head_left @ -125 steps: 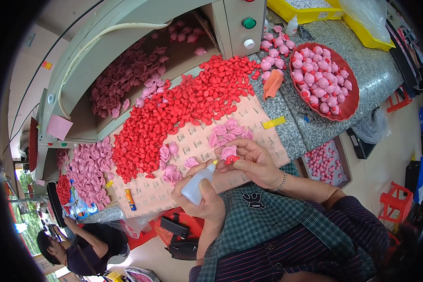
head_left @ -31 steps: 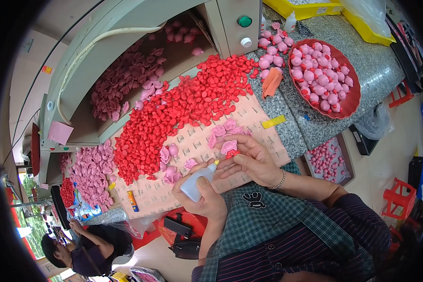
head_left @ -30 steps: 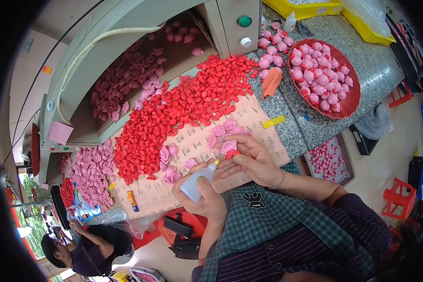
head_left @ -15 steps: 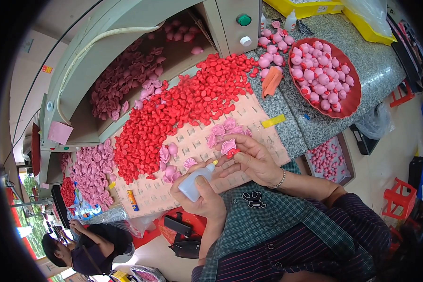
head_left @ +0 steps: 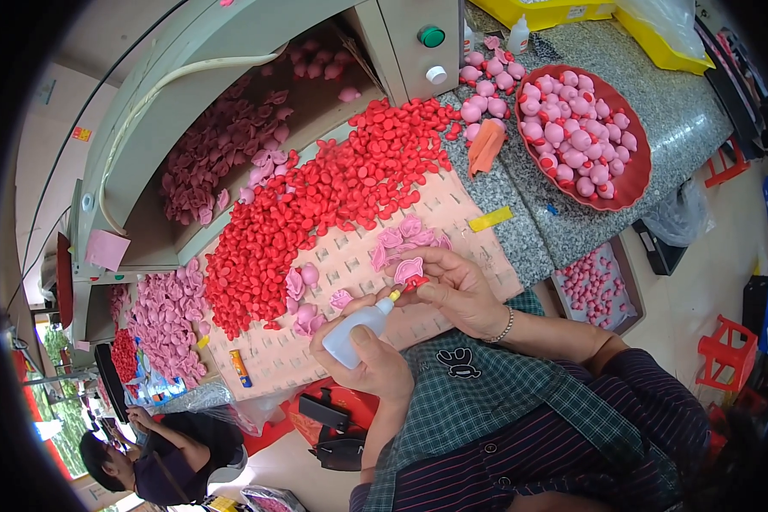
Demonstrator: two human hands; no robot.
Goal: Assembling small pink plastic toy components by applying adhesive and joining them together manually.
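My left hand (head_left: 375, 367) is closed round a white squeeze bottle (head_left: 350, 340), tilted so that its yellow nozzle (head_left: 394, 296) points up and to the right. That tip is at or very near a small red piece (head_left: 416, 282) with a pink petal-shaped part (head_left: 408, 270) beside it. Both are pinched in the fingers of my right hand (head_left: 461, 299); whether the two are joined I cannot tell. Just beyond lie loose pink petal-shaped parts (head_left: 405, 235) on the patterned mat (head_left: 427, 198). More pink parts (head_left: 307, 320) rest left of the bottle.
A heap of red pieces (head_left: 316, 213) spreads across the mat before a grey machine (head_left: 392, 51). To its left are piled pink parts (head_left: 166, 316). A red bowl (head_left: 640, 183) of pink balls stands at the right. Another person (head_left: 158, 452) is at the lower left.
The bottle's nozzle has come up and right to the red piece in my right hand. My right hand has shifted slightly to the left. The view has moved a little.
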